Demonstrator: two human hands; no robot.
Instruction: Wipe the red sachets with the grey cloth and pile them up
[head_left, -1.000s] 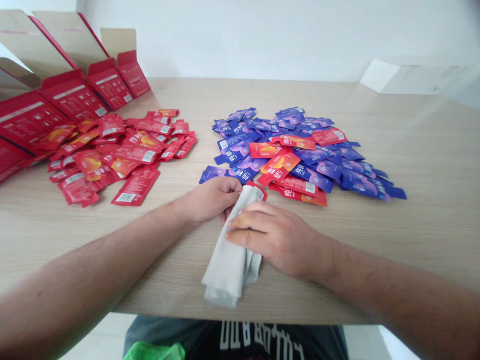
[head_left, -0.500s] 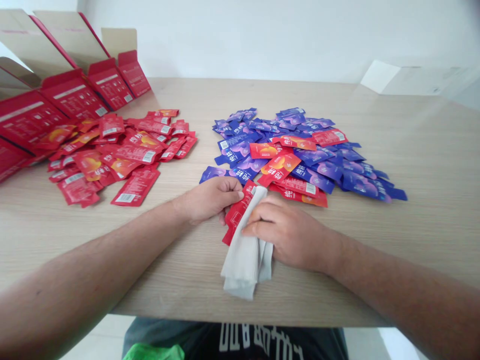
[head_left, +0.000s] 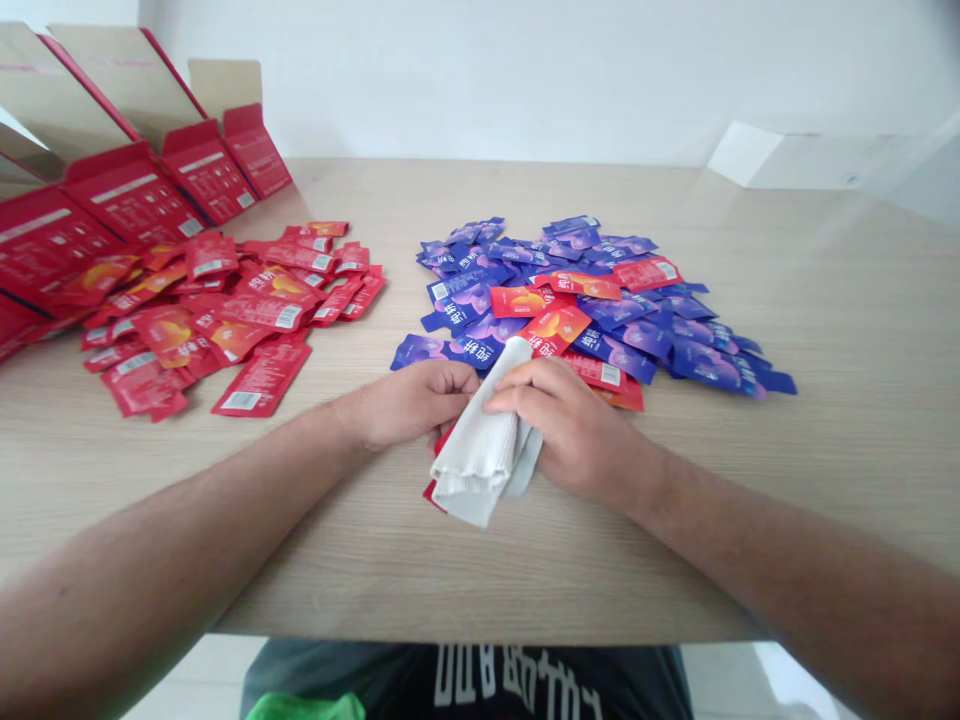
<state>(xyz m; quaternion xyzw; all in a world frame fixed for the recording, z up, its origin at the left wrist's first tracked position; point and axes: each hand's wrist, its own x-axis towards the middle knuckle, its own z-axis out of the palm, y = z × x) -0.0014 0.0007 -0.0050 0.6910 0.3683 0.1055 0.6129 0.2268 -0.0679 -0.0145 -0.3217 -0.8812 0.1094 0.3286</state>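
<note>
My hands meet at the middle of the wooden table, just in front of a heap of blue-purple sachets (head_left: 622,320) mixed with some red ones. A folded grey ribbed cloth (head_left: 480,450) lies bunched between them. My right hand (head_left: 566,425) is closed over the cloth. My left hand (head_left: 412,403) curls against its left side, pinching a red sachet (head_left: 433,491) with it. Most of that sachet is hidden by the cloth, with only red edges showing below it. To the left lies a heap of red sachets (head_left: 225,320).
Open red cartons (head_left: 135,195) stand along the table's left side beside the red heap. A flat white carton (head_left: 780,155) lies at the far right behind the table (head_left: 825,480). The table's near edge runs below my hands, above my dark shirt and a green item.
The cloth has moved up and now covers the red sachet, which was showing beside it earlier. My hands have drawn closer together, and the view has shifted slightly.
</note>
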